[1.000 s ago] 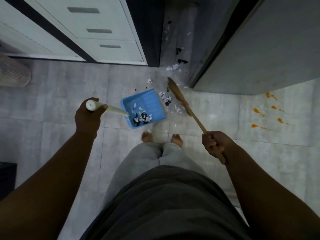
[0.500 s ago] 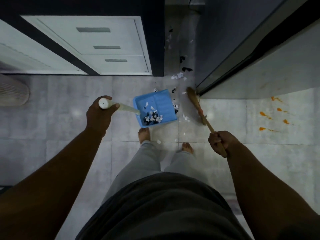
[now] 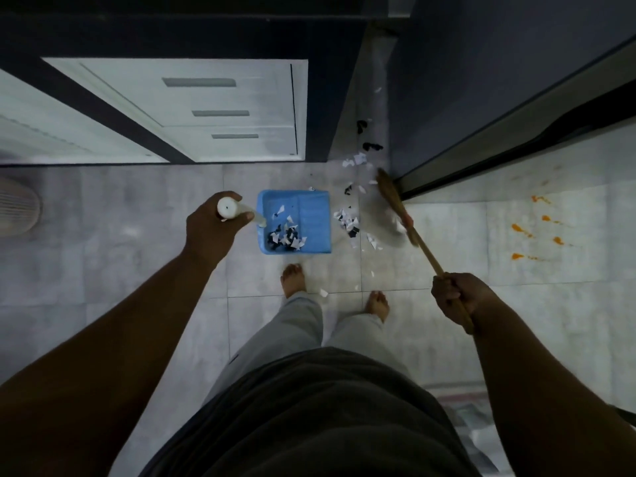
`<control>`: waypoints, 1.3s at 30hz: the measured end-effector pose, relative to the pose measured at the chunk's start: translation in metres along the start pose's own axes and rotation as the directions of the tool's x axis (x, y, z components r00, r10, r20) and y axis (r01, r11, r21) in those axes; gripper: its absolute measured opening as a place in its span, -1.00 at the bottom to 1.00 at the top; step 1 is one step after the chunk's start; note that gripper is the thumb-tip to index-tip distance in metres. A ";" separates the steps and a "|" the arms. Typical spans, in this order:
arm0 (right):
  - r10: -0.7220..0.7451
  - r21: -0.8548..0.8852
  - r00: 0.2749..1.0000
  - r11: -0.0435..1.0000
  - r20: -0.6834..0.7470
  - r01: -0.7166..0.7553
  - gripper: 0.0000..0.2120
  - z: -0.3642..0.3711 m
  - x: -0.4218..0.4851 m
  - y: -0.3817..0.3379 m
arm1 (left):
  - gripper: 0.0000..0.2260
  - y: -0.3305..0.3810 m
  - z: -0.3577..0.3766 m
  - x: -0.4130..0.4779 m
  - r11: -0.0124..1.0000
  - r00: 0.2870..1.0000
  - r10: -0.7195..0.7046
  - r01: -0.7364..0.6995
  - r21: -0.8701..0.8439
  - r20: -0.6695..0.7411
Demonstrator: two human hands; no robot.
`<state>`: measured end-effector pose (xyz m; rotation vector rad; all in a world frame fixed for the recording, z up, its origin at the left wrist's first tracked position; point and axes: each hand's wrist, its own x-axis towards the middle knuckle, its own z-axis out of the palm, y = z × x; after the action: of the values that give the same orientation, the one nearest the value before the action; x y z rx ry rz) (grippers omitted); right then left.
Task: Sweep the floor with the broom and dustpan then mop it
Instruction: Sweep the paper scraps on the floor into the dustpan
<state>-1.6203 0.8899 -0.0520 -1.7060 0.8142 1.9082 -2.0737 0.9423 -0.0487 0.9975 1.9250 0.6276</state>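
Left hand [image 3: 215, 224] had its fingers wrapped around the white top of the long handle of the blue plastic dustpan [image 3: 311, 215]. The pan sat flat on the grey tiled floor [image 3: 113, 242], just beyond the bare left foot [image 3: 293, 278]. Compared with half a second earlier, the pan had squared up, its sides now running straight near-to-far instead of skewed. Black and white paper scraps [image 3: 286, 235] lay heaped at its near end.

Right hand [image 3: 459, 299] was clamped on the wooden stick of the brown straw broom [image 3: 392, 199]. The broom head was blurred, reaching to the corner of the dark cabinet on the far right, a little farther out than before. A cluster of loose scraps [image 3: 349, 220] lay on the floor between pan and broom, just right of the pan. Orange splatters [image 3: 537, 228] marked the tiles well to the right.
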 end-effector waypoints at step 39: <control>-0.063 -0.061 0.997 0.996 0.045 0.066 -0.67 -0.026 -0.015 0.013 | -0.71 0.006 0.008 -0.029 0.999 0.994 -0.012 0.008 -0.036 -0.110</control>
<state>-1.6087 0.8633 -0.0365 -1.7006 0.6821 1.9387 -2.0553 0.9220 -0.0347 0.9484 2.0064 0.7218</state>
